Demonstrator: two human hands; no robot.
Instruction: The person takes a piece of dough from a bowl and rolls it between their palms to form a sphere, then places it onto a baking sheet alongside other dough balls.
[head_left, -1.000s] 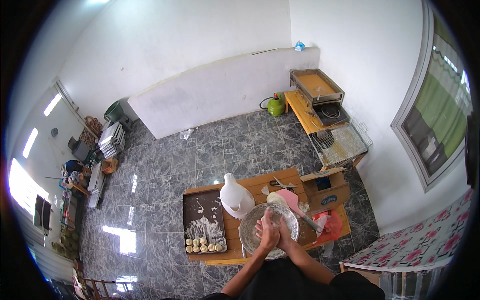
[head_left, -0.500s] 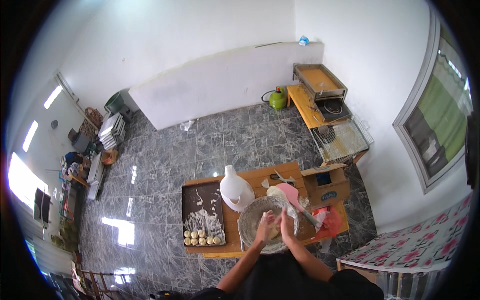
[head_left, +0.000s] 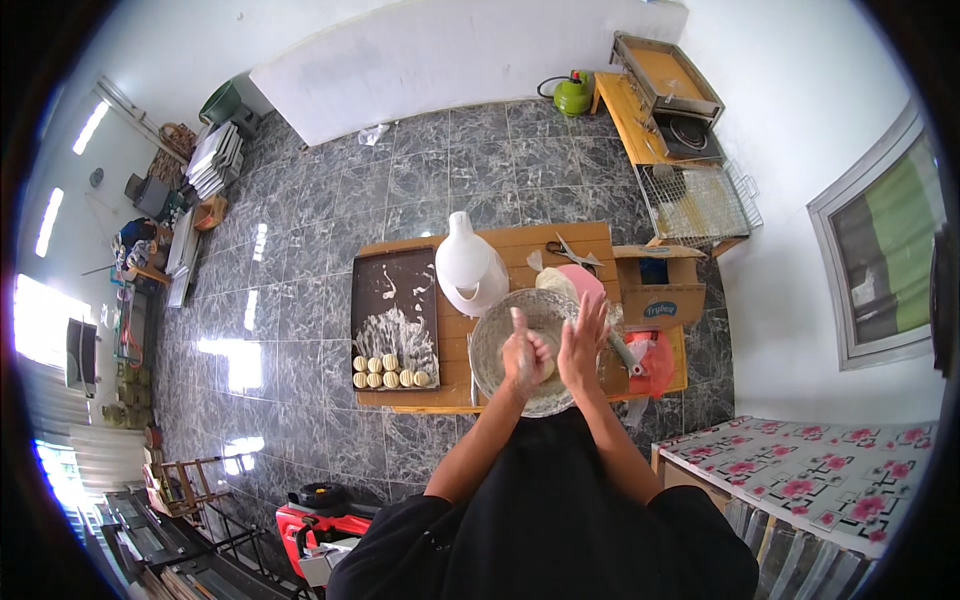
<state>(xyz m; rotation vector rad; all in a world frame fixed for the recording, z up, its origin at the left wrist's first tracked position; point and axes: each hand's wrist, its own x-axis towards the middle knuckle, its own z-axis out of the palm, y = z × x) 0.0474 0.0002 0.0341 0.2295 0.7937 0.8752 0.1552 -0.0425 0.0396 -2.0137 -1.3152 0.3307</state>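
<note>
Below me, the biggest thing is the grey marble-tiled floor (head_left: 330, 200), and on it stands the low wooden table (head_left: 520, 245) where I am working. Against the far wall leans a large white board (head_left: 440, 55). At the table's left end lies the dark baking tray (head_left: 385, 290), smeared with flour, and along its near edge sit two short rows of small round dough balls (head_left: 390, 371).

Near the middle of the table's far edge stands a white plastic jug (head_left: 468, 268), touching the rim of the round metal bowl (head_left: 495, 345), which sits at the near edge. At the right end a cardboard box (head_left: 655, 285) rests, with a red plastic bag (head_left: 655, 360) just below it at the near right corner. A pink container (head_left: 582, 282) lies between the bowl and the box, and scissors (head_left: 570, 250) lie near the far edge.

Over the bowl I hold both hands together. My left hand (head_left: 525, 355) is dusted white and curled closed around a lump of dough (head_left: 545, 368), though I see only a sliver of it between my palms. My right hand (head_left: 583, 340) is flat, fingers spread and pointing to the far side, its palm pressed against the left one. I cannot tell whether it grips the dough or only presses on it.
</note>
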